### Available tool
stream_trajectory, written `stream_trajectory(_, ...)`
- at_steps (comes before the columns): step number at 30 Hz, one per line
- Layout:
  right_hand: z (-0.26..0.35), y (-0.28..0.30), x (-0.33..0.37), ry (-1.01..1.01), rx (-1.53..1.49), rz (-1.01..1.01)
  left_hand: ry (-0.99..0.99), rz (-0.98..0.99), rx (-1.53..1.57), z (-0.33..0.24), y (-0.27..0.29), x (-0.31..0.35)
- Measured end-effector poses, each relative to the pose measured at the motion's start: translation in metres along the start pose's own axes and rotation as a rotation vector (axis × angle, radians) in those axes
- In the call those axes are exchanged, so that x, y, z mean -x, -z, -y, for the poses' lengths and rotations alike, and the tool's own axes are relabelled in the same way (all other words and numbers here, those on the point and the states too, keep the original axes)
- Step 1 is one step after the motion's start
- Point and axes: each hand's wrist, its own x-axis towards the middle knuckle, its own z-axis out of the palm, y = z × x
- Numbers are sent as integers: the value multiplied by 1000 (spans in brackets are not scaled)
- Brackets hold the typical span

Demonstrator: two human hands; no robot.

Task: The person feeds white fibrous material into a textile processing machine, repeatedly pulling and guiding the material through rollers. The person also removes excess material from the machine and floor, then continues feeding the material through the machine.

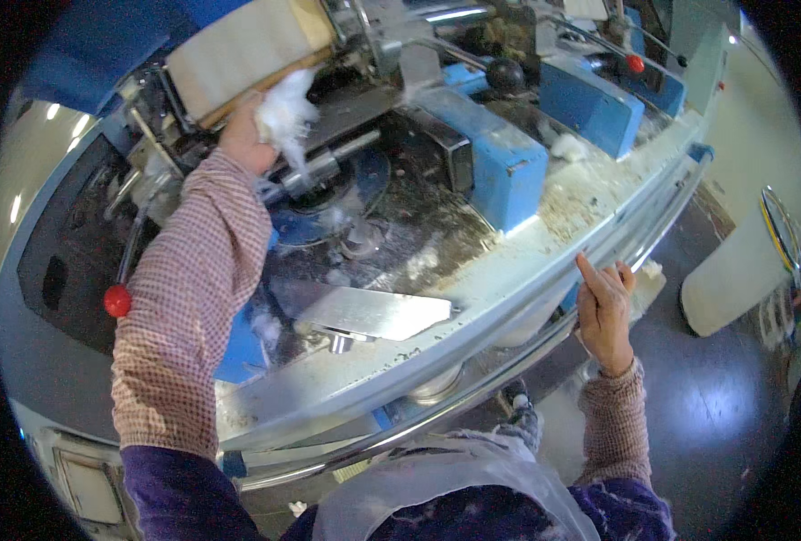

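My left hand (245, 137) reaches to the far left of the machine, its fingers closed on a fluffy clump of white fibre (288, 113). Just beyond it is a wide cream roller (247, 50). Beneath the clump, a metal shaft (315, 176) stands over a round dark plate with loose fluff. Over the machine's front rail, my right hand (604, 311) is raised with its index finger stretched out and other fingers partly bent. A pale, fluffy-looking piece (650, 281) shows beside that hand; I cannot tell whether the hand touches it.
Blue metal blocks (522, 185), a black ball knob (505, 75) and red ball knobs (117, 300) stick out of the machine. A shiny metal plate (382, 311) lies near its front edge (355, 379). A chrome rail (400, 435) runs before me. At right stands a white cylindrical can (734, 279).
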Motion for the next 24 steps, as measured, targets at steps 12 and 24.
stream_trajectory(12, 2, 6, -3, 0, -24, 122, 81, -37, 181, -3, -23, 7)
stream_trajectory(24, -4, -12, 5, 37, -44, -73, -198, 347, -75, 5, 8, -13)
